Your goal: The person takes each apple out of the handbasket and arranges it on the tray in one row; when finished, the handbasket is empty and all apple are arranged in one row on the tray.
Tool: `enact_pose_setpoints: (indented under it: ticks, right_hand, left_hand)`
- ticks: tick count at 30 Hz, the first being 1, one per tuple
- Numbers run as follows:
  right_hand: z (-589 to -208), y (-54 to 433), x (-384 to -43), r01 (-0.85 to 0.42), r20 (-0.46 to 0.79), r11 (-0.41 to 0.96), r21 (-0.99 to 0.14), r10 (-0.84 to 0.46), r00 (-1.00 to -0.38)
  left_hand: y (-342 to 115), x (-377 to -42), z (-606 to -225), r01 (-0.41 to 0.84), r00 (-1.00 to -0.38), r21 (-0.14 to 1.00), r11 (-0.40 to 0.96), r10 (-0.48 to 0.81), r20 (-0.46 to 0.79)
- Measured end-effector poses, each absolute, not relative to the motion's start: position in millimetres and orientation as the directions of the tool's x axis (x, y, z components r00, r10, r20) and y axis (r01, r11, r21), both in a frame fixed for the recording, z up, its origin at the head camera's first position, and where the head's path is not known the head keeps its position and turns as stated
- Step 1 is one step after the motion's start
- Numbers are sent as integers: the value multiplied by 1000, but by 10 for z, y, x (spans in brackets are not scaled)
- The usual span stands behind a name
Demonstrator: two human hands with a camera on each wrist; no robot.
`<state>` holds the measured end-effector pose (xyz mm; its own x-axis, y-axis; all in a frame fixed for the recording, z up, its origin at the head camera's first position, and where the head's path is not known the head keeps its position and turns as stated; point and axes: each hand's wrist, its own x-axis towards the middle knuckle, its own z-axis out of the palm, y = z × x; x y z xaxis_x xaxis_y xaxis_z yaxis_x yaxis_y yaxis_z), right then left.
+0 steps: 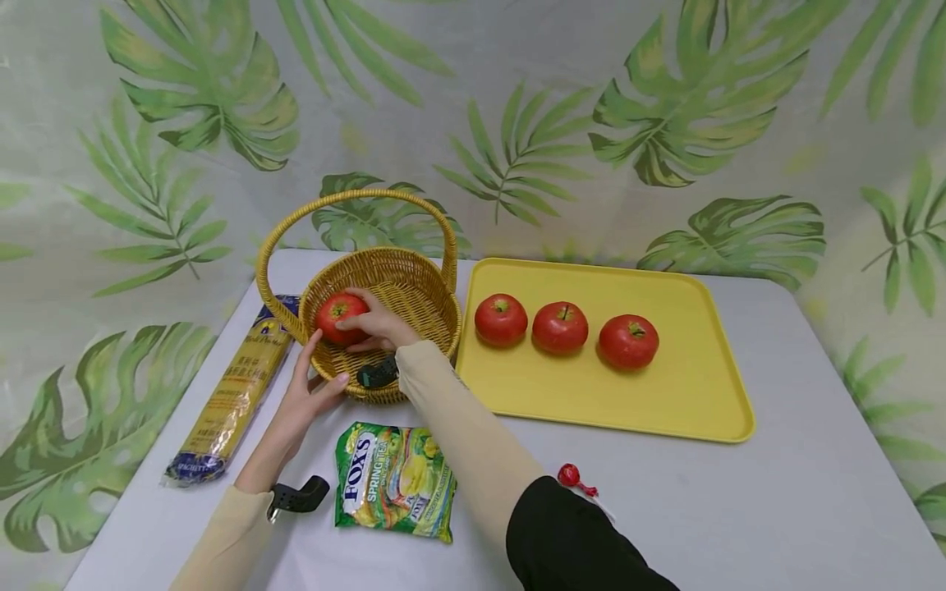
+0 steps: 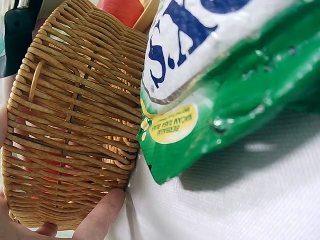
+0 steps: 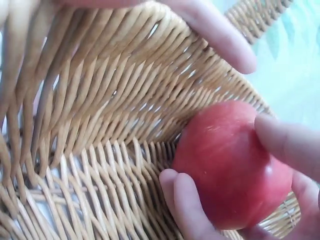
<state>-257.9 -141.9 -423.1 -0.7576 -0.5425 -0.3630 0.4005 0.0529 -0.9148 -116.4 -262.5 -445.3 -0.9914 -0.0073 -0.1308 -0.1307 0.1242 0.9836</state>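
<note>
In the head view a red apple is inside the left part of a round wicker basket with a tall arched handle. My right hand reaches over the rim and grips the apple. The right wrist view has the thumb and fingers spread round the apple, low against the woven wall. My left hand holds the basket's near left side, with fingertips at the rim. From the left wrist, a finger lies against the lower edge of the basket.
Right of the basket, a yellow tray bears three red apples. A green candy bag lies in front of the basket, a spaghetti pack to its left. A red-wrapped lollipop lies beside the right sleeve.
</note>
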Motion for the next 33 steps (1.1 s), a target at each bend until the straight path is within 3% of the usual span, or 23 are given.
enact_pose_setpoints:
  ticks: [14, 24, 33]
  right_hand:
    - [-4023, -1025, -2647, 413, -357, 53, -909, -608, -709]
    - [-3819, -703, -2702, 260, -268, 119, -958, -690, -672]
    - [-3696, -364, -2653, 107, -137, 89, -990, -754, -642]
  left_hand:
    - [-2646, -1175, -4490, -123, -992, 983, 137, -8, -123]
    - [-2649, -1171, -4503, -130, -992, 982, 135, -8, -130]
    - [-2627, -1158, -4477, -133, -991, 982, 134, -14, -132]
